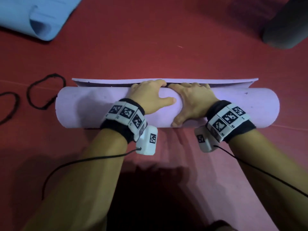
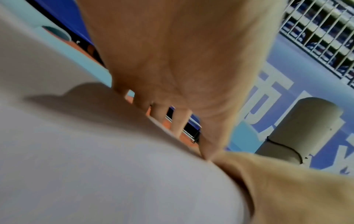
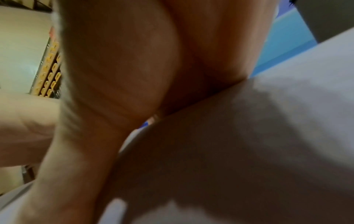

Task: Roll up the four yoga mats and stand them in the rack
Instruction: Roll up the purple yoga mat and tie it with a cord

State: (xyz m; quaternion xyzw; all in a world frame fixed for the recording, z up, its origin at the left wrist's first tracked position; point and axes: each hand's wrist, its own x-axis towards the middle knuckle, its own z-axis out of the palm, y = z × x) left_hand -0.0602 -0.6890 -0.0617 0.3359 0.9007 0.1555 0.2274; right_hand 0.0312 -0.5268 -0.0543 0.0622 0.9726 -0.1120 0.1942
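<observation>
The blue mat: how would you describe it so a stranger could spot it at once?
On the red floor, a lilac roll lies across the middle. Beyond its left end, in the far corner, lies the blue mat. It alone is blue, its edge loosely curled, not rolled tight.

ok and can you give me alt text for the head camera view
Seen from above, a person's left hand and right hand grip the middle of a nearly rolled lilac yoga mat on a red floor, fingers curled over its far side. Two black bands lie to its left, a blue mat beyond them.
</observation>
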